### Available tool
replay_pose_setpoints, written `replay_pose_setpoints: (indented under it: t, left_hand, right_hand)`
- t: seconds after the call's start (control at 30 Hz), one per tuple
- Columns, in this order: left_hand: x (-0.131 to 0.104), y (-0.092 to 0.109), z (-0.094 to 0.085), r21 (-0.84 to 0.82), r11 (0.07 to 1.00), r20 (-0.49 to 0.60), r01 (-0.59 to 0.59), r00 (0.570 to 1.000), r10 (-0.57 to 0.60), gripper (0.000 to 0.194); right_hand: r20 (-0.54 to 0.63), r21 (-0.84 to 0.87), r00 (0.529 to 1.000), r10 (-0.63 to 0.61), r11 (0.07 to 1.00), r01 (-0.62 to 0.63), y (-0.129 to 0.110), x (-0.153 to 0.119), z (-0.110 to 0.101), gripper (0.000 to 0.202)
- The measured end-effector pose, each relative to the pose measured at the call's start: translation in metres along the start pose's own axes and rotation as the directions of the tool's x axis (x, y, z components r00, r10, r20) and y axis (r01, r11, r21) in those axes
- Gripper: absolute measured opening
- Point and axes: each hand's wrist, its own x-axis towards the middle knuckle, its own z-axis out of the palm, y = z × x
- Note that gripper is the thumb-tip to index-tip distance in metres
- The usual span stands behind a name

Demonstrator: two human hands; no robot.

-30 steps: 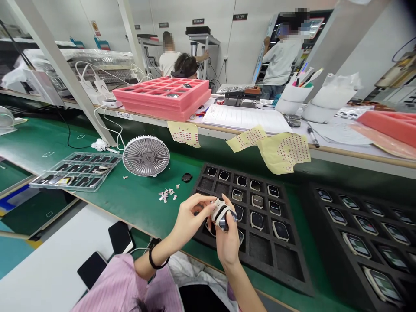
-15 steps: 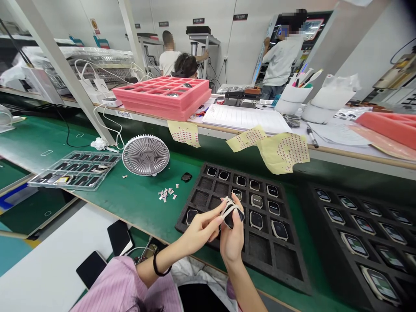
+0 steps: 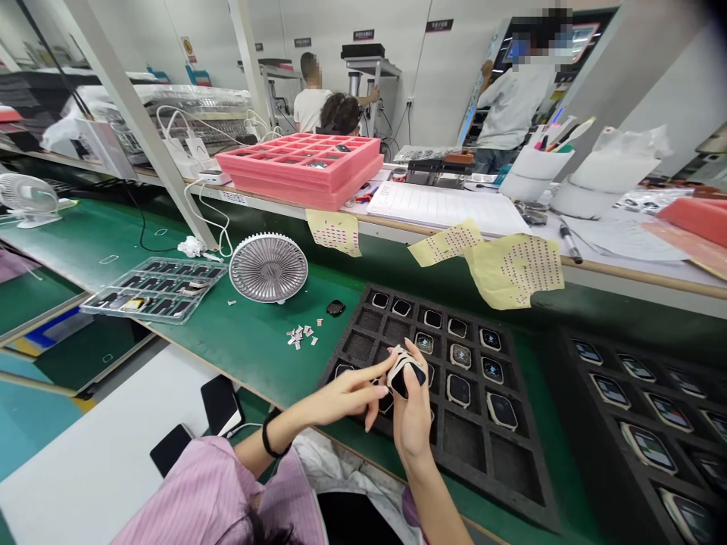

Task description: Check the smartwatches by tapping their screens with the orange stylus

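Note:
A smartwatch case (image 3: pixel 404 374) with a pale metal frame and a dark face is held tilted above the dark foam tray (image 3: pixel 466 443). My right hand (image 3: pixel 413 424) grips it from below, the thumb across its face. From the left, my left hand (image 3: pixel 346 395), with a black band on the wrist, pinches the watch's left edge: the index finger lies along the upper side and another fingertip touches lower down. Both hands hide part of the tray, where several watches without straps, such as one watch (image 3: pixel 458 390), sit in square pockets.
A second foam tray (image 3: pixel 610 446) of watches stands at right. Left of my hands are small white pieces (image 3: pixel 301 335), a dark watch part (image 3: pixel 335 307), a round fan (image 3: pixel 269 269) and a clear parts tray (image 3: pixel 156 291). A shelf holds a pink foam tray (image 3: pixel 301 174). Other people are beyond.
The view has swung slightly left. My left hand's fingers have spread a little at the watch's edge, the lower ones now hanging down. My right hand keeps its grip.

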Motion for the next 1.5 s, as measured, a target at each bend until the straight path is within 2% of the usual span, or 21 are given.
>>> replay_pose_setpoints:
  t: [0.03, 0.07, 0.1, 0.13, 0.17, 0.2, 0.23, 0.27, 0.33, 0.5, 0.7, 0.93, 1.03, 1.17, 1.33, 1.5]
  left_hand:
    - [-0.002, 0.000, -0.012, 0.092, 0.996, -0.054, -0.007, 0.998, 0.012, 0.062]
    - [-0.005, -0.002, -0.027, 0.209, 0.978, -0.168, -0.004, 0.985, 0.040, 0.059]
    - [-0.008, -0.004, -0.043, 0.347, 0.937, -0.302, 0.036, 0.950, 0.075, 0.053]
    - [-0.011, -0.009, -0.061, 0.480, 0.870, -0.441, 0.111, 0.888, 0.130, 0.045]
    - [-0.014, -0.014, -0.077, 0.569, 0.790, -0.566, 0.229, 0.806, 0.174, 0.039]
    - [-0.018, -0.021, -0.093, 0.603, 0.708, -0.659, 0.368, 0.730, 0.182, 0.035]
    - [-0.020, -0.028, -0.107, 0.603, 0.643, -0.712, 0.471, 0.682, 0.168, 0.032]
    - [-0.023, -0.035, -0.118, 0.596, 0.596, -0.740, 0.537, 0.656, 0.149, 0.029]
    - [-0.024, -0.048, -0.133, 0.581, 0.547, -0.766, 0.603, 0.633, 0.116, 0.027]
    - [-0.016, -0.062, -0.146, 0.551, 0.565, -0.773, 0.615, 0.632, 0.067, 0.020]
    - [-0.011, -0.055, -0.152, 0.532, 0.655, -0.723, 0.537, 0.690, 0.023, 0.013]
    - [-0.019, -0.034, -0.148, 0.607, 0.680, -0.688, 0.413, 0.701, 0.189, 0.030]
    - [-0.020, -0.035, -0.150, 0.624, 0.656, -0.672, 0.426, 0.721, 0.170, 0.026]
    - [-0.024, -0.046, -0.154, 0.653, 0.582, -0.678, 0.485, 0.716, 0.164, 0.026]
    - [-0.030, -0.052, -0.154, 0.725, 0.479, -0.601, 0.495, 0.794, 0.088, 0.028]
    - [-0.033, -0.047, -0.146, 0.772, 0.418, -0.571, 0.478, 0.811, 0.127, 0.025]
  right_hand:
    - [0.021, 0.015, 1.000, 0.016, 1.000, -0.017, -0.001, 0.001, 0.001, 0.046]
    - [0.038, 0.033, 0.999, 0.034, 0.999, -0.036, -0.002, 0.002, 0.002, 0.045]
    - [0.051, 0.051, 0.997, 0.053, 0.997, -0.056, -0.003, 0.002, 0.003, 0.044]
    - [0.059, 0.068, 0.996, 0.071, 0.995, -0.075, -0.004, 0.003, 0.003, 0.043]
    - [0.061, 0.084, 0.994, 0.088, 0.992, -0.093, -0.004, 0.004, 0.003, 0.041]
    - [0.062, 0.101, 0.993, 0.105, 0.989, -0.111, -0.005, 0.005, 0.003, 0.040]
    - [0.063, 0.116, 0.991, 0.120, 0.985, -0.127, -0.005, 0.006, 0.003, 0.039]
    - [0.066, 0.130, 0.989, 0.134, 0.981, -0.142, -0.004, 0.006, 0.003, 0.039]
    - [0.071, 0.145, 0.985, 0.157, 0.975, -0.166, -0.004, 0.006, 0.003, 0.039]
    - [0.074, 0.154, 0.981, 0.180, 0.970, -0.190, -0.003, 0.005, 0.004, 0.039]
    - [0.061, 0.161, 0.979, 0.195, 0.966, -0.203, -0.006, 0.005, 0.004, 0.040]
    - [0.098, 0.196, 0.962, 0.253, 0.943, -0.268, -0.008, 0.004, 0.004, 0.039]
    - [0.098, 0.185, 0.961, 0.257, 0.944, -0.272, -0.007, 0.004, 0.004, 0.039]
    - [0.090, 0.162, 0.963, 0.253, 0.951, -0.265, -0.005, 0.004, 0.004, 0.041]
    - [0.092, 0.148, 0.963, 0.252, 0.953, -0.263, -0.004, 0.004, 0.003, 0.042]
    - [0.089, 0.129, 0.965, 0.248, 0.957, -0.258, -0.003, 0.004, 0.003, 0.041]
